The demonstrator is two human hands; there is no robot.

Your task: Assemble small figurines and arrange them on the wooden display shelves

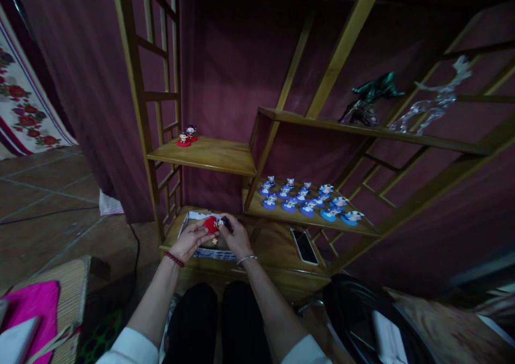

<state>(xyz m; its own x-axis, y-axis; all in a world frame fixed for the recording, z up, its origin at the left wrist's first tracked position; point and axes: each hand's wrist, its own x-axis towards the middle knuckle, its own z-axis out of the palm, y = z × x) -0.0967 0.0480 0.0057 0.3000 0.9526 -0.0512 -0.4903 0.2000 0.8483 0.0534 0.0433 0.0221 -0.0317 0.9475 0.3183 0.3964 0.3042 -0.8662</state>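
Both my hands meet over a shallow cardboard box (217, 254) on the lowest shelf. My left hand (195, 239) pinches the round red base (210, 224) of a small figurine. Beside it, my right hand (236, 239) has its fingers closed on the black-haired figurine (221, 223) at the base's right edge. Whether figure and base are joined, I cannot tell. Below my fingers, another tiny figurine (214, 241) shows inside the box. Two figurines on red bases (184, 138) stand on the shelf at upper left.
Several figurines on blue and purple bases (308, 208) fill the right shelf. A phone (304, 246) lies right of the box. Higher up stand a clear deer ornament (432, 106) and a dark green ornament (374, 96). A black bag-like object (362, 315) sits at lower right.
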